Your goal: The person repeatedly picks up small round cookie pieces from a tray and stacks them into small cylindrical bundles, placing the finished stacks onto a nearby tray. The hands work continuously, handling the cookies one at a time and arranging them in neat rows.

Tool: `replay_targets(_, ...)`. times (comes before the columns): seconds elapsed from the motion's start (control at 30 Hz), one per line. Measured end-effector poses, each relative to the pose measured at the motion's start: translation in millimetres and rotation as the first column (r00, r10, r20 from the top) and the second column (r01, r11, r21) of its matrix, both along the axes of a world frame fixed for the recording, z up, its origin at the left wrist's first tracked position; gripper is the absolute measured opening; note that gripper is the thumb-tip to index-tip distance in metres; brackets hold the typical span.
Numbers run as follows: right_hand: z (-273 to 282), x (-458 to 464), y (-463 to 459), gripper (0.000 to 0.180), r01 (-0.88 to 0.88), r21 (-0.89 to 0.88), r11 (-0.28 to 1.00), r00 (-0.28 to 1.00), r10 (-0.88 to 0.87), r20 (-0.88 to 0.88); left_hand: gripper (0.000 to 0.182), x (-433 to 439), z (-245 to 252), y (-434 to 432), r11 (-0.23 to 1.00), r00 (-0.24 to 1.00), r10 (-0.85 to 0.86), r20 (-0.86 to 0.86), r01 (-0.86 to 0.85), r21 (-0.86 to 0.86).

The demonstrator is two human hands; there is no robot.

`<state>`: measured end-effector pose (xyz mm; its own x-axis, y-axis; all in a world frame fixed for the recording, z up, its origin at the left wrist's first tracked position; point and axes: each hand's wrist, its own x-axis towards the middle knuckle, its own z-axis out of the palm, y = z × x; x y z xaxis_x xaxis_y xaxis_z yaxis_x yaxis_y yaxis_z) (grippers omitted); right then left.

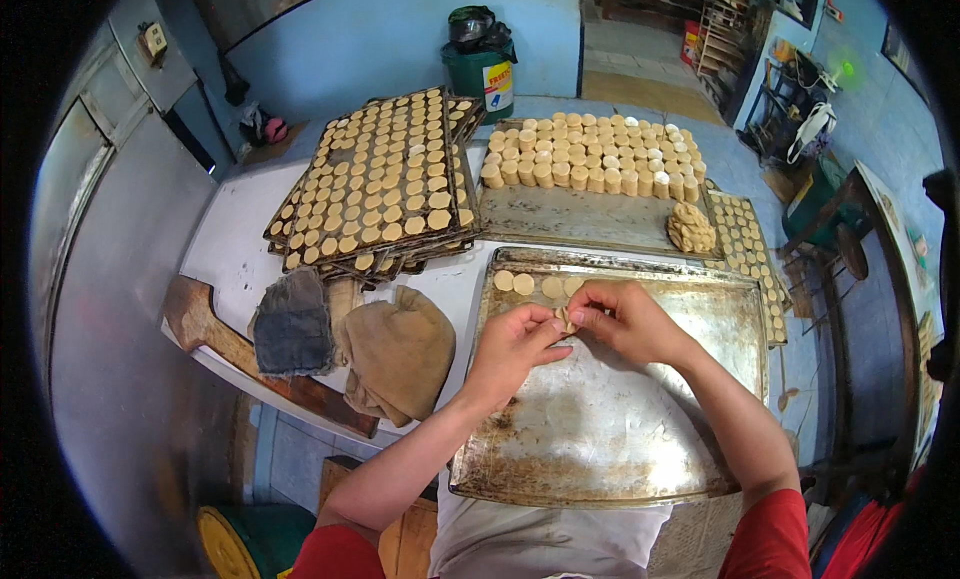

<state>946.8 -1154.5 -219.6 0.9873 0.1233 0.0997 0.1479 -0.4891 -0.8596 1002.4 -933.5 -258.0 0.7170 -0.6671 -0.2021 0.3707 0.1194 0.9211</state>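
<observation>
Both my hands meet over the upper left part of a worn metal baking tray (600,421). Between the fingertips of my left hand (517,346) and my right hand (630,320) is a small stack of thin dough discs (564,320), seen edge-on. Several flat, round dough discs (523,283) lie in a row along the tray's far edge, just beyond my fingers. My right hand partly covers the last of them. The rest of the tray's surface is bare, scuffed metal.
Behind stands a tray (570,211) with many stacked dough discs (592,155) and a lump of dough (690,228). Piled trays of laid-out discs (375,181) are at left. Nearer lie a brown cloth (401,354), a dark cloth (294,324) and a wooden paddle (247,354).
</observation>
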Motion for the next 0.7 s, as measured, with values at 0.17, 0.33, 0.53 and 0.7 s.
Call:
replay_targets(0.17,-26,12,-39,0.027,0.273,-0.557,0.784,0.962,-0.206,0.181,0.017,0,1,2,1.000,1.000,0.024,-0.010,-0.024,-0.017)
replay_targets(0.33,-3,-16,-5,0.024,0.019,-0.147,0.989,0.999,-0.013,0.038,0.015,-2,-5,-6,0.998,0.998,-0.055,-0.022,0.054,-0.036)
replay_targets(0.53,-7,-22,-11,0.018,0.070,0.107,0.992,0.997,-0.066,-0.044,0.013,-9,0,-18,0.993,0.997,-0.076,0.023,0.077,-0.088)
replay_targets(0.7,-19,-13,-24,0.019,0.170,0.000,0.985,0.983,-0.169,-0.072,0.015,-8,0,-20,0.997,0.998,-0.063,0.009,0.064,-0.043)
